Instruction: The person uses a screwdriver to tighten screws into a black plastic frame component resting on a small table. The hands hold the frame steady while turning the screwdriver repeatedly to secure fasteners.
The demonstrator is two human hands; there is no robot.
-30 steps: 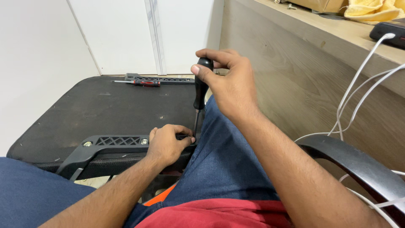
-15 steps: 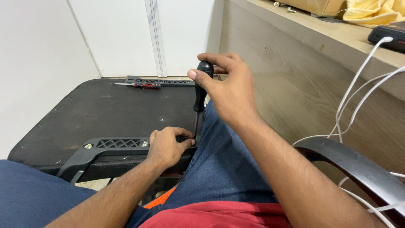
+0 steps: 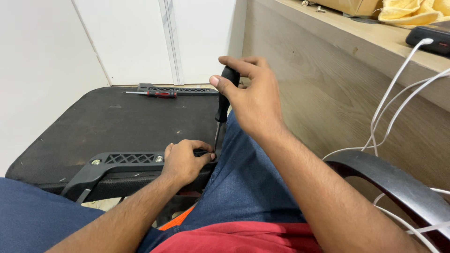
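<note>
A pale wooden table (image 3: 328, 79) rises along the right side, its top edge carrying a crumpled yellow cloth (image 3: 412, 10) and a flat black box (image 3: 433, 40) from which white cables (image 3: 393, 107) hang down. Below and to the left lies a wide black padded seat panel (image 3: 117, 126), turned flat in front of the person's blue-trousered legs (image 3: 248, 187), with a curved glossy black armrest (image 3: 398, 187) at the right. Across the near edge of the panel runs a black plastic bracket with a lattice pattern (image 3: 126, 159), two bright screw heads showing on it; a second such lattice bracket (image 3: 178, 89) sits at the far edge. The right hand (image 3: 248, 98) is curled around the top of a black-handled screwdriver (image 3: 224, 100), held almost upright, its thin metal shaft pointing down to the right end of the near bracket. The left hand (image 3: 183, 161) is closed there, fingers pinched at the screwdriver tip. A small red-and-black-handled screwdriver (image 3: 154, 93) lies well apart near the far bracket.
</note>
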